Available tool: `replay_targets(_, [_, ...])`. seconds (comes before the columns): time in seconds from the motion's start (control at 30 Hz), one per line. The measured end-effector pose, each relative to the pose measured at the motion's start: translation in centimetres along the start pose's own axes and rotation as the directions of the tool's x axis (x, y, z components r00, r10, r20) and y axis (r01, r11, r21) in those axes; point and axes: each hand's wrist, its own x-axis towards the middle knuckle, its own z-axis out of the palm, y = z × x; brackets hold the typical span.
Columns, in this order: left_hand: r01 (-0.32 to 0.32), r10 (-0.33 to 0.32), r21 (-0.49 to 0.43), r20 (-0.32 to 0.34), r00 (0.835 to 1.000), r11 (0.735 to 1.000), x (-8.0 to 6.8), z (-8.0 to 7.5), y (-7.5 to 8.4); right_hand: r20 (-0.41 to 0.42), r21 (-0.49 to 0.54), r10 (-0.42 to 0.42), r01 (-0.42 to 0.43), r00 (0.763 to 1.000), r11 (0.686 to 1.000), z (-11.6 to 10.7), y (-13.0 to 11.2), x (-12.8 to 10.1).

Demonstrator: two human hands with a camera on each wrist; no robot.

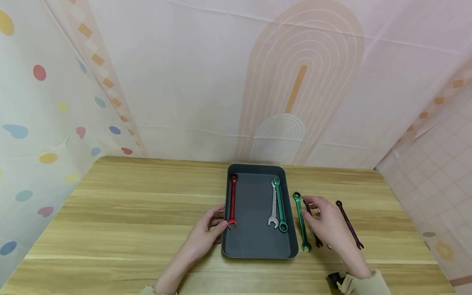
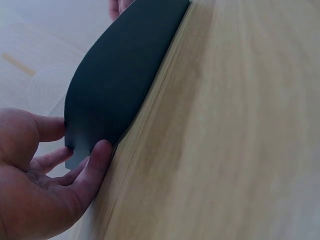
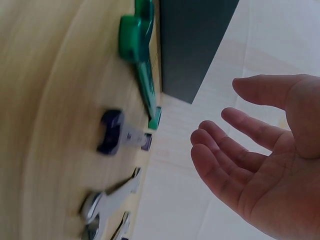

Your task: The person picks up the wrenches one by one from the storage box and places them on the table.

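Tray (image 1: pixel 252 205), side pinched by left hand (image 1: pixel 203 237); right hand (image 1: pixel 326 219), grip spread and empty, above purple wrench (image 3: pixel 111 132) on table (image 1: pixel 147 205). Possible fault: neighbouring green wrench (image 1: pixel 301 223) knocked aside; cause, close spacing.

Shallow gray tray (image 1: pixel 254 246), three wrenches (image 1: pixel 233 200) inside; green wrench (image 1: pixel 301 221), two purple wrenches (image 1: pixel 349 224) to its right

Patterned cloth (image 1: pixel 177 82) behind wood-grain table (image 1: pixel 147 205)
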Motion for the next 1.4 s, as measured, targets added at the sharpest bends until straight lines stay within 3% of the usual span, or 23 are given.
replay_targets(0.23, [0.002, -0.002, 0.003, -0.008, 1.000, 1.000, 0.0, 0.0, -0.1, -0.039, 0.024, -0.040, 0.041, 0.998, 0.999, 0.6, -1.5, 0.1])
replay_targets(0.57, [0.007, -0.007, 0.006, -0.013, 1.000, 1.000, 0.0, -0.1, -0.1, 0.023, 0.047, -0.008, 0.007, 1.000, 0.999, 1.5, -3.1, 0.4])
replay_targets(0.87, [-0.002, 0.002, 0.002, -0.005, 1.000, 1.000, 0.4, 0.1, -0.3, 0.006, 0.073, -0.060, 0.059, 0.998, 0.996, 2.3, -4.2, 0.7])
replay_targets(1.4, [-0.013, 0.013, -0.002, 0.004, 1.000, 1.000, 0.8, 0.3, -0.2, 0.072, 0.137, -0.064, 0.054, 0.995, 0.989, 3.5, -6.3, 1.5])
